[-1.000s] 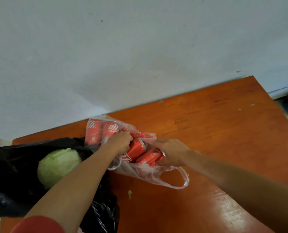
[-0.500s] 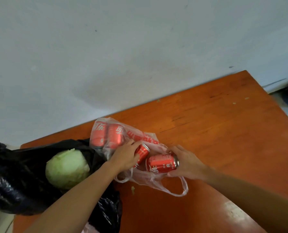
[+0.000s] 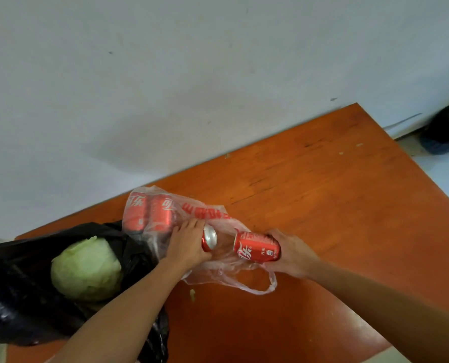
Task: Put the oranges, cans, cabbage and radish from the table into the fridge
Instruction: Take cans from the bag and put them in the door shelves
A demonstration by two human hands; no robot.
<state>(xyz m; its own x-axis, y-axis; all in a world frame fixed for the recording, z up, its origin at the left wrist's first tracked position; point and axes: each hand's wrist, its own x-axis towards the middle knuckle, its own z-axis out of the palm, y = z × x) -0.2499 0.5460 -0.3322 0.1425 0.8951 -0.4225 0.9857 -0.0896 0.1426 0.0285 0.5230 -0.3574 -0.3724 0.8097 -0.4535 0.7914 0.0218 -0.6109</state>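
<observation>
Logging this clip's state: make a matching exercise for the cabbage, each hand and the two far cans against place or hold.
1 cabbage
2 left hand
3 right hand
4 two far cans

A grips the sideways can
B in the black bag
C in the clear bag
D grips the end-on can

Pairs: 1-B, 2-D, 3-A, 4-C

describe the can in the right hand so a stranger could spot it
On the orange table, a clear plastic bag lies beside the black bag with the cabbage. At its open end the right hand grips a red can lying sideways. Unlike the other cans, its white-lettered side shows unveiled by plastic.
</observation>
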